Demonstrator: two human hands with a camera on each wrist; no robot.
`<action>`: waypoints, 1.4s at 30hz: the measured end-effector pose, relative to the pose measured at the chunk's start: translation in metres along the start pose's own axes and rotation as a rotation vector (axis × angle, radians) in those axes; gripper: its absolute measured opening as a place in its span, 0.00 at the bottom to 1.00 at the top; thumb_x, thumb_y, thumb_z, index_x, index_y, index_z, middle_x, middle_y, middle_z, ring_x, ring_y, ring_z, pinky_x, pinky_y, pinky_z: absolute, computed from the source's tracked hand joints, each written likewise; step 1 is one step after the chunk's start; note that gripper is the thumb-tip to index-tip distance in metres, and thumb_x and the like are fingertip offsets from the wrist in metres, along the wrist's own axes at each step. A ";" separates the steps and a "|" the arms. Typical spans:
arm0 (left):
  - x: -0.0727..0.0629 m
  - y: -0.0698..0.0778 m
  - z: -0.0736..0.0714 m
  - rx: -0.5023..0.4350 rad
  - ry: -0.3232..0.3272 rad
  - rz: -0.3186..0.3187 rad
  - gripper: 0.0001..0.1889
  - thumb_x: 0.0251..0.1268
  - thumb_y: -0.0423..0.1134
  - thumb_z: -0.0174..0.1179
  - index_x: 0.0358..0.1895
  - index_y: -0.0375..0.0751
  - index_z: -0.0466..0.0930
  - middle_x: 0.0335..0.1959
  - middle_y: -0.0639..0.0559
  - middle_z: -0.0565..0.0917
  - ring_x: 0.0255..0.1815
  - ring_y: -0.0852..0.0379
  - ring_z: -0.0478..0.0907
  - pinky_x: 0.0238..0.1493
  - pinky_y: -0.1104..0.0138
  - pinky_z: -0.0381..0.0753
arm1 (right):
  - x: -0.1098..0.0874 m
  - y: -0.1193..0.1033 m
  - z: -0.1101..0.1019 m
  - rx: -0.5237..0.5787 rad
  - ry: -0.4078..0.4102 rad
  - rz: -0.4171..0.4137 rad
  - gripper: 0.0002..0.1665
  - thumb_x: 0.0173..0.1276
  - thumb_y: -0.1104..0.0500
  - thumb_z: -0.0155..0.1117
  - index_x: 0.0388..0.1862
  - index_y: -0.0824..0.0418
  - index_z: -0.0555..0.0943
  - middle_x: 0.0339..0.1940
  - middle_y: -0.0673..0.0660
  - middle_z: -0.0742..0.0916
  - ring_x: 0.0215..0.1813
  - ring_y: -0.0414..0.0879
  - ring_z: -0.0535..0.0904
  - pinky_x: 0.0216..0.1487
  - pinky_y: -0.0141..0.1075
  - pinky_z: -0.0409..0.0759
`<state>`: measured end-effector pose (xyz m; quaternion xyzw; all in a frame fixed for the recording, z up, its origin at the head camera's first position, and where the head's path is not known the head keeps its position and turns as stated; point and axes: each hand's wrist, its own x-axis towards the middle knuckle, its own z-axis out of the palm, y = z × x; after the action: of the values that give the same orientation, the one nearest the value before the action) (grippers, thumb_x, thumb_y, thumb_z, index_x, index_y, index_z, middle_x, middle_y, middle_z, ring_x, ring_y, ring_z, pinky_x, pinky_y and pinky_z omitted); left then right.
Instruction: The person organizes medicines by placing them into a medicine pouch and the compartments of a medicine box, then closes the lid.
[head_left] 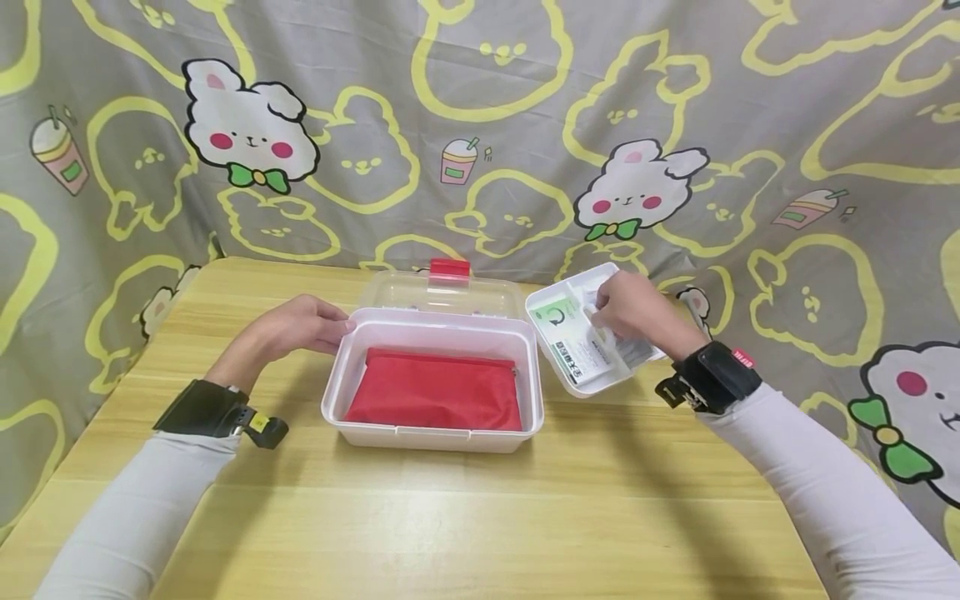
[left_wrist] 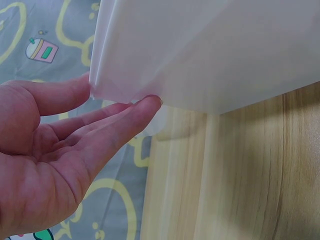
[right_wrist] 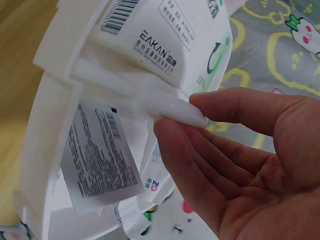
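Note:
A white plastic storage box (head_left: pixel 433 438) stands on the table with a red zippered pouch (head_left: pixel 435 390) lying inside. My left hand (head_left: pixel 302 323) holds the box by its left side, thumb at the rim and fingertips against the outer wall. To the right, my right hand (head_left: pixel 628 304) pinches the white central handle (right_wrist: pixel 175 109) of a lift-out tray (head_left: pixel 542 298). The tray is raised and tilted beside the box. It carries a white and green carton (right_wrist: pixel 165 35) with EAKAN printed on it and a flat printed packet (right_wrist: pixel 100 155), with more packets partly hidden.
The box's clear lid (head_left: pixel 397 290) is folded back behind it, with a red latch (head_left: pixel 450 272) on its edge. A patterned grey curtain (head_left: pixel 360 167) hangs along the back and sides of the wooden table (head_left: pixel 450 525).

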<state>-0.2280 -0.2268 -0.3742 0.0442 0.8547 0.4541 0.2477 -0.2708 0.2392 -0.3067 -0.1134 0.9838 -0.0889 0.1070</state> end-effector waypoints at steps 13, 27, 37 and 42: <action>0.001 -0.002 0.000 -0.002 0.002 0.003 0.27 0.76 0.40 0.55 0.68 0.21 0.68 0.63 0.26 0.77 0.56 0.40 0.85 0.61 0.50 0.79 | -0.007 -0.030 -0.021 -0.037 0.024 -0.035 0.16 0.65 0.60 0.65 0.47 0.68 0.88 0.45 0.67 0.87 0.42 0.57 0.80 0.34 0.39 0.79; 0.002 -0.002 -0.001 -0.005 0.010 -0.006 0.27 0.76 0.40 0.56 0.68 0.22 0.68 0.63 0.26 0.77 0.57 0.39 0.85 0.61 0.50 0.79 | -0.017 -0.067 -0.007 -0.010 0.042 -0.174 0.10 0.61 0.61 0.68 0.37 0.65 0.89 0.39 0.63 0.89 0.38 0.54 0.81 0.33 0.37 0.78; 0.000 -0.001 0.000 0.012 0.008 -0.015 0.28 0.76 0.42 0.56 0.69 0.23 0.68 0.64 0.27 0.77 0.58 0.39 0.84 0.63 0.48 0.77 | -0.014 -0.094 -0.004 0.006 0.039 -0.197 0.16 0.61 0.61 0.68 0.48 0.65 0.85 0.46 0.64 0.87 0.45 0.57 0.79 0.43 0.42 0.79; 0.000 0.000 0.000 0.013 0.013 -0.014 0.28 0.76 0.41 0.56 0.69 0.23 0.68 0.64 0.27 0.77 0.58 0.39 0.84 0.62 0.49 0.78 | -0.014 -0.102 -0.003 0.042 0.010 -0.229 0.14 0.61 0.65 0.67 0.47 0.57 0.80 0.51 0.61 0.85 0.44 0.57 0.79 0.42 0.42 0.76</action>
<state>-0.2283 -0.2264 -0.3744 0.0367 0.8595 0.4471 0.2450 -0.2374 0.1455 -0.2811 -0.2221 0.9629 -0.1218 0.0935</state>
